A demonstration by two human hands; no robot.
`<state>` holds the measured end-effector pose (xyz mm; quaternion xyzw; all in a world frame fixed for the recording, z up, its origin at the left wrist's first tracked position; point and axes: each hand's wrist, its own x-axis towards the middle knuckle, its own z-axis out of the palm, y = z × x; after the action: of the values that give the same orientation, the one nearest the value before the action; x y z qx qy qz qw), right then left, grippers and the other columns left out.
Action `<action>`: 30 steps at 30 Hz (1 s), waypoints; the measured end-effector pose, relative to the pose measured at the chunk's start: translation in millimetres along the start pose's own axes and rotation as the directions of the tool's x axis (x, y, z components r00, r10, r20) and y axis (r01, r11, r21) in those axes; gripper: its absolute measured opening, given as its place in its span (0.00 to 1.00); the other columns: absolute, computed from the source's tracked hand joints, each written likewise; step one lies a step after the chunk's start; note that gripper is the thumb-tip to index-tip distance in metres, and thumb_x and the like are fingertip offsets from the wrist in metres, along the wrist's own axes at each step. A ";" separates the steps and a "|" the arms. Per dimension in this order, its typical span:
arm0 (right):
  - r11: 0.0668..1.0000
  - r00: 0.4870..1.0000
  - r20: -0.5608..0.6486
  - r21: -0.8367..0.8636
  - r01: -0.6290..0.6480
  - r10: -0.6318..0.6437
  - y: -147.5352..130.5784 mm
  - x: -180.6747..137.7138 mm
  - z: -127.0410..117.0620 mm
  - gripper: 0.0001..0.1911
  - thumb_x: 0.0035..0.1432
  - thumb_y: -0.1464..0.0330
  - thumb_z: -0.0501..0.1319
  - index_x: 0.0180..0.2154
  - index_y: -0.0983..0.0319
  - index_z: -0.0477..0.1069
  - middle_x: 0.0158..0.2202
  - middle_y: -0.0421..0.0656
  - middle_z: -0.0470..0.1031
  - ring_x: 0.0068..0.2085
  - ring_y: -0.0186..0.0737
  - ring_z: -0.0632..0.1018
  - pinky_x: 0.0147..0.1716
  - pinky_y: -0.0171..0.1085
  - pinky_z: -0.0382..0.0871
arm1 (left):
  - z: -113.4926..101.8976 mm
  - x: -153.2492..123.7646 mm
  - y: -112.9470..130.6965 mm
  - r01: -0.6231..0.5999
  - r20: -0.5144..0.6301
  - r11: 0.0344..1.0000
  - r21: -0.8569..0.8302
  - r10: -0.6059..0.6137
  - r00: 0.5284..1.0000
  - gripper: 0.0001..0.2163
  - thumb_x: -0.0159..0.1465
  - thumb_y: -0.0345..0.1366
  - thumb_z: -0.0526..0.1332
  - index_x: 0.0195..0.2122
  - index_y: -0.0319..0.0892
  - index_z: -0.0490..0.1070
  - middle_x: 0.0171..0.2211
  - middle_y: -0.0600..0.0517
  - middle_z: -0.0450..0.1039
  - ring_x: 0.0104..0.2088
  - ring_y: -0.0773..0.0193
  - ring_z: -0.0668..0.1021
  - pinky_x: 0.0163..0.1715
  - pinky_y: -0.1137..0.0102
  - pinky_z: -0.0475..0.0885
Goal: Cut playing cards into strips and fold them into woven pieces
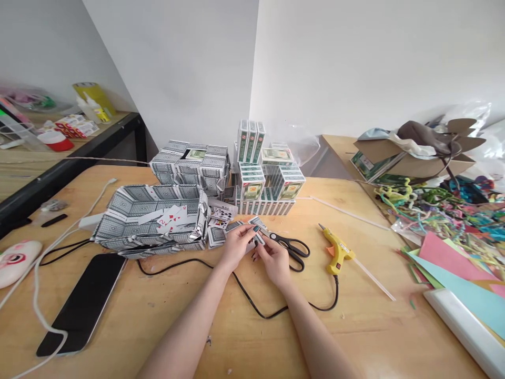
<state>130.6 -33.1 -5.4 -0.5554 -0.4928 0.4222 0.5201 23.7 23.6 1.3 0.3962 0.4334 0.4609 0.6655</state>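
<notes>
My left hand (235, 245) and my right hand (273, 259) meet over the middle of the wooden table (252, 326). Both pinch the same small folded playing card piece (255, 230), patterned grey and white. Just right of my hands lie black-handled scissors (290, 246). To the left stands a model built from playing cards (152, 221) with loose red-suited cards on it. Loose cards (220, 217) lie just behind my left hand.
Stacked green-and-white card boxes (268, 181) stand at the back. A yellow glue gun (336, 251) with a black cord lies right of the scissors. A dark tablet (81, 302) lies front left. Coloured paper (453, 268) and pipe cleaners (442, 210) crowd the right side.
</notes>
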 end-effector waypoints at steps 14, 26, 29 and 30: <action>0.987 0.998 0.048 -0.148 0.056 -0.049 -4.3 -0.2 -5.4 0.17 0.54 0.63 0.55 0.44 0.64 0.70 0.19 0.38 0.70 0.19 0.33 0.71 0.22 0.33 0.68 | -1.7 0.7 -3.2 -0.022 -0.030 0.999 0.025 0.023 0.999 0.11 0.47 0.38 0.65 0.30 0.38 0.75 0.29 0.50 0.74 0.30 0.65 0.73 0.32 0.72 0.65; 0.988 0.981 0.170 0.114 -0.109 0.088 -11.0 0.4 -7.4 0.15 0.53 0.57 0.55 0.24 0.62 0.66 0.17 0.38 0.68 0.16 0.33 0.70 0.17 0.32 0.68 | 0.0 -2.1 4.7 0.155 0.062 0.978 -0.142 -0.148 0.987 0.11 0.45 0.39 0.66 0.26 0.37 0.75 0.22 0.51 0.71 0.22 0.68 0.70 0.20 0.74 0.63; 0.975 0.976 0.179 0.166 -0.151 0.121 -11.5 0.6 -7.4 0.17 0.52 0.56 0.56 0.22 0.62 0.65 0.16 0.38 0.68 0.16 0.33 0.70 0.16 0.33 0.68 | 1.5 -3.8 7.6 0.168 0.099 0.969 -0.180 -0.152 0.983 0.10 0.45 0.39 0.66 0.24 0.36 0.74 0.21 0.51 0.70 0.22 0.69 0.70 0.20 0.74 0.64; 0.971 0.975 0.183 0.180 -0.159 0.126 -11.8 0.9 -7.6 0.17 0.51 0.56 0.57 0.22 0.62 0.65 0.16 0.38 0.68 0.16 0.33 0.70 0.16 0.33 0.68 | 1.8 -4.2 7.9 0.167 0.101 0.969 -0.185 -0.150 0.984 0.10 0.45 0.38 0.67 0.24 0.36 0.74 0.21 0.51 0.69 0.22 0.69 0.70 0.21 0.74 0.64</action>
<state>136.9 -33.8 7.1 -0.4983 -0.4507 0.5502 0.4958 22.4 21.4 10.1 0.3136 0.3877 0.4285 0.7535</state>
